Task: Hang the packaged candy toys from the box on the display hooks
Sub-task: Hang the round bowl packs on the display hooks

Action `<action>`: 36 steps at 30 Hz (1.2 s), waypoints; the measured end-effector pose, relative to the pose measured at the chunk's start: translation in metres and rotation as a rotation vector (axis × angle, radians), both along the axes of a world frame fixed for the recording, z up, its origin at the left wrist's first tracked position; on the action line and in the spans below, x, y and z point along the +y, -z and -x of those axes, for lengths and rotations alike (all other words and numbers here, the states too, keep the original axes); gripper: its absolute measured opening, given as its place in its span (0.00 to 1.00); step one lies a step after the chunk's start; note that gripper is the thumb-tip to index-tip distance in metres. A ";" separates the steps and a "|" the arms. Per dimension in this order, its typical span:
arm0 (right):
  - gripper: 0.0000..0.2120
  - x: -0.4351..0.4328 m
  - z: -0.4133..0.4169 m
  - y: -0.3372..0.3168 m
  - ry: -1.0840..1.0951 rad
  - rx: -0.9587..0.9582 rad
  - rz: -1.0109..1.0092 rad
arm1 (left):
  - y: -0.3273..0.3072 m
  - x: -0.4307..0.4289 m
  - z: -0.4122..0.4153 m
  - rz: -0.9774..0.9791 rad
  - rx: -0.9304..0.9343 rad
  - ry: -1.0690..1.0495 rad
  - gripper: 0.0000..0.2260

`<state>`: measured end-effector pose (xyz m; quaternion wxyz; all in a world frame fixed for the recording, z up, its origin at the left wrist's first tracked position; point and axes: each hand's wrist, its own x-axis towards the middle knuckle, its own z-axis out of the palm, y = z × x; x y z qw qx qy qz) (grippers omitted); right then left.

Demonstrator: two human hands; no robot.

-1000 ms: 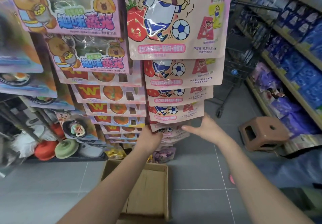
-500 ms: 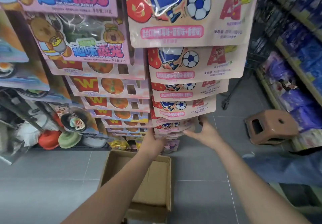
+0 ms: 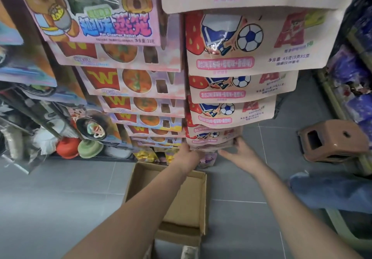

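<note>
Cream candy toy packs with a soccer ball and strawberry print (image 3: 233, 113) hang in a column on the display. At the column's bottom is a bunch of the same packs (image 3: 217, 138). My left hand (image 3: 188, 155) holds the bunch's left lower edge, its fingers hidden behind the packs. My right hand (image 3: 239, 152) grips the right lower corner, fingers curled over the edge. The cardboard box (image 3: 199, 194) lies open on the floor under my left forearm, and its visible inside shows bare cardboard. The hooks themselves are hidden behind the packs.
A column of pink packs with a red W logo (image 3: 136, 81) hangs to the left. A brown plastic stool (image 3: 332, 140) stands on the grey tile floor at right, beside shelves of purple and blue packs (image 3: 354, 77). Red and green round toys (image 3: 78, 148) sit low at left.
The camera has moved closer to the display and tilted down. Both hands have shifted inward onto the lowest bunch of soccer packs; the right hand now grips its corner.
</note>
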<state>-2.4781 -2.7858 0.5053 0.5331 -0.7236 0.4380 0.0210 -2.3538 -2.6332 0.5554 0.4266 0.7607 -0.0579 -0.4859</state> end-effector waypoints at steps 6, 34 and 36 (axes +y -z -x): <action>0.34 0.007 0.008 0.006 0.136 0.040 -0.052 | 0.005 0.013 -0.006 0.038 0.002 -0.011 0.30; 0.28 0.144 -0.111 0.090 0.278 -0.297 0.000 | 0.156 0.135 -0.131 0.364 -0.293 -0.160 0.30; 0.27 0.145 -0.108 0.094 0.241 -0.306 0.027 | 0.157 0.133 -0.131 0.446 -0.245 -0.198 0.31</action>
